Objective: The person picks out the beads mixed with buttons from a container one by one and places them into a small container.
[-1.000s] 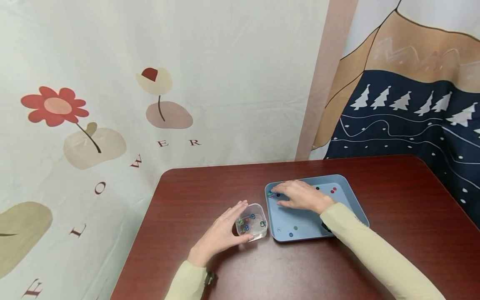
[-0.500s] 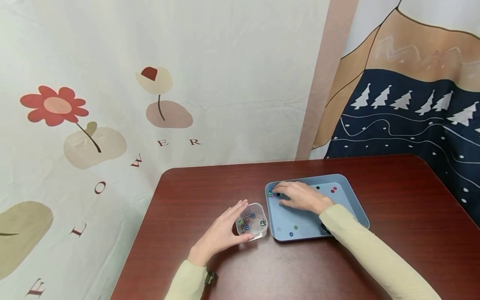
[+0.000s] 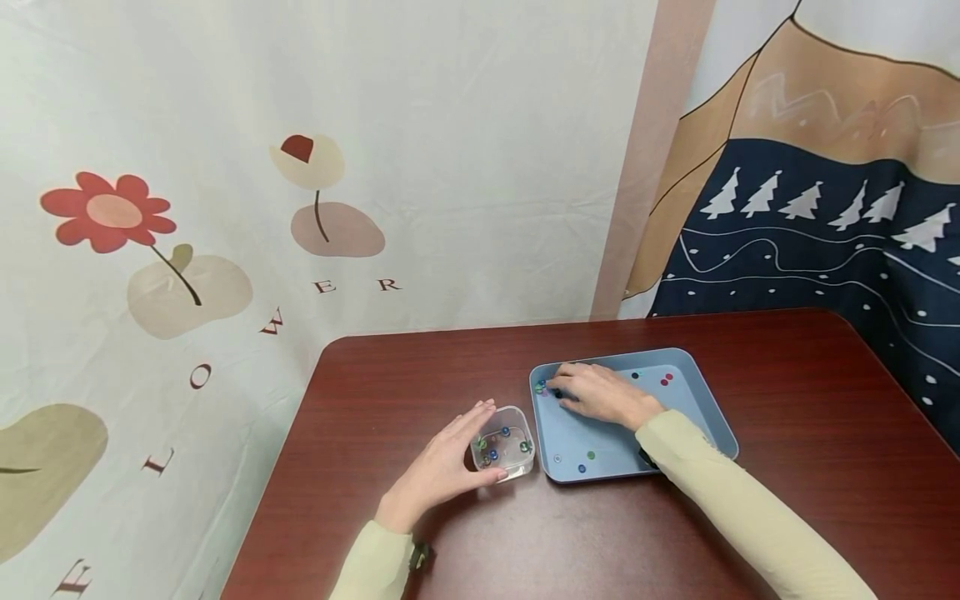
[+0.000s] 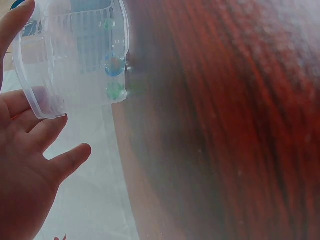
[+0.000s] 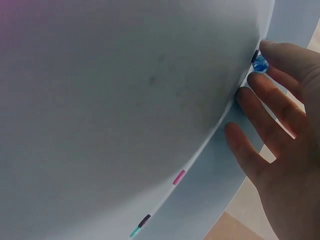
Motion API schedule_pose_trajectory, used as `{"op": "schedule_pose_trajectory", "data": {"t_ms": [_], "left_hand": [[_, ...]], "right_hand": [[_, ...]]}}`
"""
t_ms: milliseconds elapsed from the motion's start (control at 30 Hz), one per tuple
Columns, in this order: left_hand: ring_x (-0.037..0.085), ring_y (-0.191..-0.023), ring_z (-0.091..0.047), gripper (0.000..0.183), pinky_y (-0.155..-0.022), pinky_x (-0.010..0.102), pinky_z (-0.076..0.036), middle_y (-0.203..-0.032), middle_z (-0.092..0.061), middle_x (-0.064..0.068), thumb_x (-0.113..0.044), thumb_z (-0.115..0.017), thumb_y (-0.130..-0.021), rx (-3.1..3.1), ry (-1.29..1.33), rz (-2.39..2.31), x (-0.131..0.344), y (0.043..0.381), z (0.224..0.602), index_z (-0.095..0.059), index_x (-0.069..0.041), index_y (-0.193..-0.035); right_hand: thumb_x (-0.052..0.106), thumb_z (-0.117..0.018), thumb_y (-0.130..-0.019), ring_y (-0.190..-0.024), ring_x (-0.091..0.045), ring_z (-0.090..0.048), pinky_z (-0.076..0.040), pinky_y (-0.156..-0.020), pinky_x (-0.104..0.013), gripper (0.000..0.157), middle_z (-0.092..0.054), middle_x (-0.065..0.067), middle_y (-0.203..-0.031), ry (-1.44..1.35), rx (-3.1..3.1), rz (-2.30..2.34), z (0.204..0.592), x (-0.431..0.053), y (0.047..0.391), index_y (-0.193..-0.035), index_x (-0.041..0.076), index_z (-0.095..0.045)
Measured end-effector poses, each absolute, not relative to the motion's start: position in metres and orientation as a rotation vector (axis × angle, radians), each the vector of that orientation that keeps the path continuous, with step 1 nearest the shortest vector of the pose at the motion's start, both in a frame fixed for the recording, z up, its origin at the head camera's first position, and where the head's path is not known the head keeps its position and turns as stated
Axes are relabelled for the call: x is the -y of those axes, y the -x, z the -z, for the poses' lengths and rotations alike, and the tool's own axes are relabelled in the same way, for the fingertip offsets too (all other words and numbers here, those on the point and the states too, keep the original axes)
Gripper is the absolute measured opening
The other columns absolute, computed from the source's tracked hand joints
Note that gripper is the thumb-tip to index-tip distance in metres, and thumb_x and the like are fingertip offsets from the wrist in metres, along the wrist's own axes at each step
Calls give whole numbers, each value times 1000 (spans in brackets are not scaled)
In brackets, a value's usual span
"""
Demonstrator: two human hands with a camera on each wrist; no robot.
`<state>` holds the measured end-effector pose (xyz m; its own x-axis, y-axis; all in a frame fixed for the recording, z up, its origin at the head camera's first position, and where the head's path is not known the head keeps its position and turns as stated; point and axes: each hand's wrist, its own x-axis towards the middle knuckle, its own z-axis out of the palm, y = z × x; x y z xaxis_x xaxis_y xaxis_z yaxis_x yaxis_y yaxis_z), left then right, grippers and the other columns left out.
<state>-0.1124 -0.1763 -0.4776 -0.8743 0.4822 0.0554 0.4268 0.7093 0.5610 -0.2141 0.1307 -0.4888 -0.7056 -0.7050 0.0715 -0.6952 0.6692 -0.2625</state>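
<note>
In the head view my left hand (image 3: 446, 462) holds a small clear plastic container (image 3: 517, 467), thumb at the near side and fingers at the far side. Several glass marbles lie in it, such as a blue and green one (image 4: 114, 65) in the left wrist view. My right hand (image 3: 603, 394) reaches into the blue tray (image 3: 622, 442), near its far left corner. Between thumb and index finger, in the right wrist view, it pinches a blue marble (image 5: 260, 64) low at the tray floor. The other right fingers are spread.
Small flat discs lie in the tray: a red pair (image 3: 666, 380), a black one (image 3: 635, 375), a green one (image 3: 591, 455) and a blue one (image 3: 582, 468). The brown table (image 3: 420, 375) extends around both containers. A patterned curtain (image 3: 480, 167) hangs behind.
My right hand has drawn slightly rightward, and its thumb and index finger have closed in a little. The left hand and the clear container have stayed put.
</note>
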Motion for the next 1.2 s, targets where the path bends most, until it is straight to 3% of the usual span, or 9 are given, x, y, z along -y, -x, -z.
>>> {"op": "schedule_pose_trajectory", "data": {"t_ms": [233, 867, 1200], "left_hand": [[23, -152, -35, 96, -120, 54, -32, -166, -37, 4, -53, -82, -84, -2818, -753, -894, 176, 113, 477, -40, -12, -160], [23, -152, -35, 96, -119, 56, -33, -166, -37, 2, -55, -81, -84, -2815, -736, -887, 175, 113, 477, -40, -14, -161], [22, -152, -34, 96, -120, 56, -33, -166, -37, 3, -56, -80, -84, -2814, -746, -882, 176, 113, 477, -40, -13, -160]], "right_hand": [[19, -77, -95, -96, -15, -62, -57, -89, -35, 38, -68, -3, -112, 1201, -2865, 380, 491, -131, 215, -131, 8, -72], [14, -79, -93, -94, -15, -67, -59, -84, -37, 21, -72, -1, -106, 1214, -2860, 468, 492, -132, 218, -114, 11, -77], [15, -78, -94, -94, -15, -67, -59, -87, -37, 22, -72, -1, -107, 1171, -2862, 480, 490, -132, 216, -115, 11, -77]]}}
